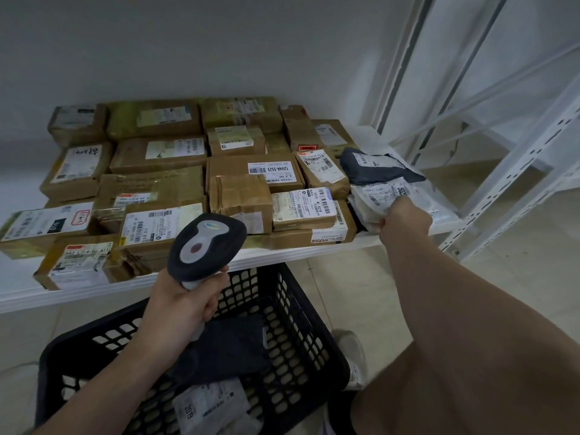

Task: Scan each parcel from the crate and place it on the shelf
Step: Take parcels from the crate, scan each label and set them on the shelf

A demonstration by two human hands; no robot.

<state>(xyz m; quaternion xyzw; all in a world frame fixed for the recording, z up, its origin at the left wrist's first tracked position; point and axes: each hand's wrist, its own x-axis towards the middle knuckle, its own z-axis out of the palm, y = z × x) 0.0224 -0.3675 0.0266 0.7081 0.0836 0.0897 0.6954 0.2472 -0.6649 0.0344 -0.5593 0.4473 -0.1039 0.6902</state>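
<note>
My left hand [182,304] grips the handle of a grey and black barcode scanner [205,243], held above the black crate [301,312]. In the crate lie a dark bag parcel [226,350] and a white labelled bag parcel [210,406]. My right hand [405,221] reaches to the right end of the white shelf [282,251] and holds a white soft parcel [376,196] that rests there. Behind it lies a dark grey bag parcel [376,166]. Several brown cardboard parcels [254,171] cover the shelf.
A white metal rack upright [514,183] with slotted holes stands to the right of the shelf. A grey wall rises behind the parcels. A pale tiled floor [339,277] lies below, with a shoe [351,350] beside the crate's right side.
</note>
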